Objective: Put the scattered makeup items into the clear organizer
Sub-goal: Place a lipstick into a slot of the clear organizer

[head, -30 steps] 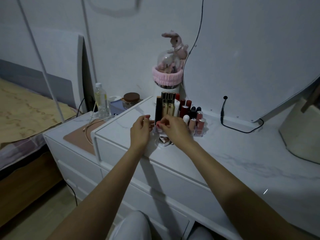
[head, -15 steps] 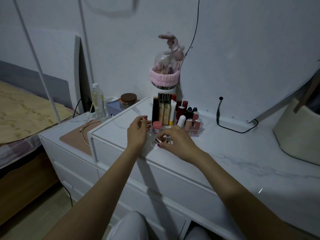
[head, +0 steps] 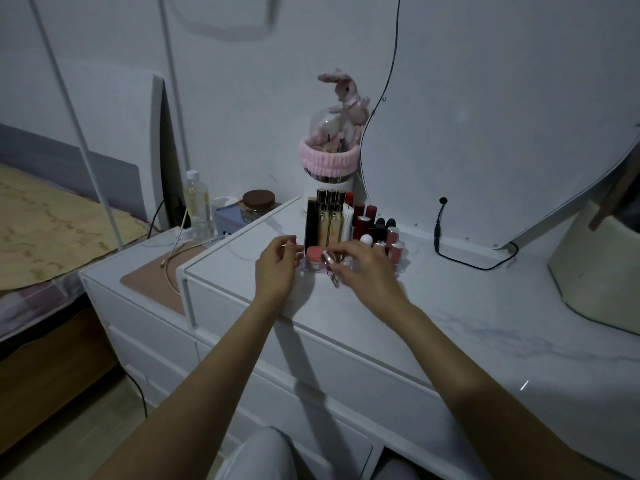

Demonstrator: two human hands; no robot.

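Note:
The clear organizer [head: 401, 270] stands on the white dresser top [head: 450, 306], packed with upright lipsticks and tubes [head: 363, 220], with a small pink-lidded jar [head: 314, 257] at its front left. My right hand [head: 363, 271] pinches a small shiny metal makeup item [head: 330, 266] just in front of the organizer, lifted off the surface. My left hand [head: 278, 268] rests at the organizer's left side with fingers loosely curled, and whether it touches the wall I cannot tell.
A domed brush holder with a pink headband and plush rabbit [head: 329, 147] stands behind the organizer. A black cable [head: 460, 258] lies to the right, beside a cream container [head: 599, 271]. A lower nightstand on the left carries a bottle [head: 197, 206] and a jar [head: 258, 206].
My right hand left the pink-lidded jar in the organizer's front, moved down to the metal item on the dresser, then picked it up. My left hand stayed beside the organizer.

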